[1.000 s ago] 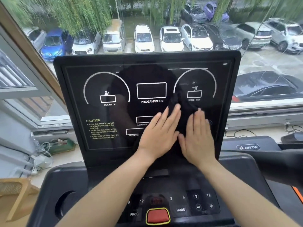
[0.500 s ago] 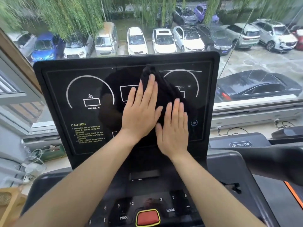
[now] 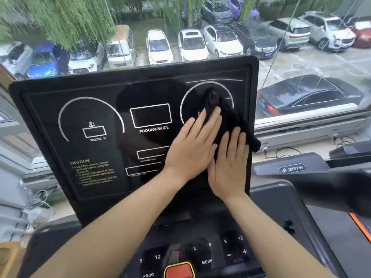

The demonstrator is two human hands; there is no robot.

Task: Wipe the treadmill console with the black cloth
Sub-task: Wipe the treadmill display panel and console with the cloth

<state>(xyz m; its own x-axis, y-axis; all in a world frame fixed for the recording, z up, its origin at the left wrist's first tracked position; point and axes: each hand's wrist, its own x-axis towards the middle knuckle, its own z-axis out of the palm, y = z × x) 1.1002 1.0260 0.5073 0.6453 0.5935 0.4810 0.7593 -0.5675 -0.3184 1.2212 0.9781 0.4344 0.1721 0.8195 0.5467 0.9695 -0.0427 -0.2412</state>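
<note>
The black treadmill console (image 3: 100,109) stands upright in front of me, with white dials and a PROGAM/MODE box printed on it. A black cloth (image 3: 224,113) lies bunched over the right-hand dial, one corner hanging past the console's right edge. My left hand (image 3: 192,145) lies flat on the cloth's left part, fingers straight and together. My right hand (image 3: 228,163) presses flat on the cloth's lower right part, beside the left hand. Most of the cloth is hidden under both palms.
Below the console is a button panel with PROG and MODE keys and a red stop button (image 3: 179,270). A black handrail (image 3: 331,187) crosses at the right. A window behind shows a car park. Cables (image 3: 38,199) lie on the sill at the left.
Both hands slid the cloth up to the console's middle top, then back rightward and down onto the right dial. The cloth's corner now hangs over the right edge.
</note>
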